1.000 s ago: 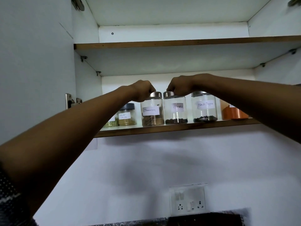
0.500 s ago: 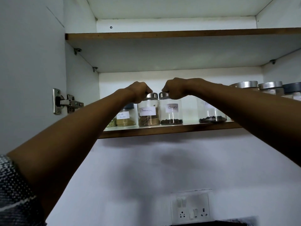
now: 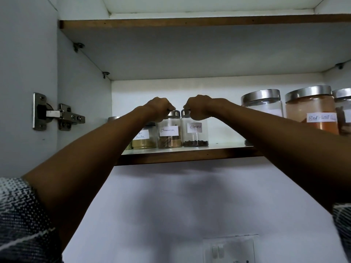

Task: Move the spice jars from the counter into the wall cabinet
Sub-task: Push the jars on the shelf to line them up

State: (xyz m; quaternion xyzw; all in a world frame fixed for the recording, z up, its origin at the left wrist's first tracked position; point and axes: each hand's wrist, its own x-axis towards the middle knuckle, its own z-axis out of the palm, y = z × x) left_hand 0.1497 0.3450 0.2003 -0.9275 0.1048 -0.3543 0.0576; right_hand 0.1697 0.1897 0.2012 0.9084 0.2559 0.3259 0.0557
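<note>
Two small glass spice jars stand side by side on the lower shelf [image 3: 186, 154] of the open wall cabinet. My left hand [image 3: 158, 108] grips the metal lid of the jar labelled Cinnamon [image 3: 169, 135]. My right hand [image 3: 196, 107] grips the lid of the jar labelled Cloves [image 3: 195, 134]. Both jars rest upright on the shelf, almost touching. A jar of yellow powder [image 3: 144, 139] stands just left of them, partly behind my left forearm. A further jar to its left is mostly hidden.
To the right on the same shelf stand a clear steel-lidded jar [image 3: 263, 105], a Red Chilli jar [image 3: 311, 112] and another at the frame edge. A door hinge [image 3: 57, 114] sits on the left cabinet wall. The upper shelf [image 3: 190, 24] hangs above. A wall socket [image 3: 230, 249] is below.
Both hands and their two jars have shifted left along the shelf, away from the right-hand jars. The camera has moved closer and tilted, so larger jars show at the right.
</note>
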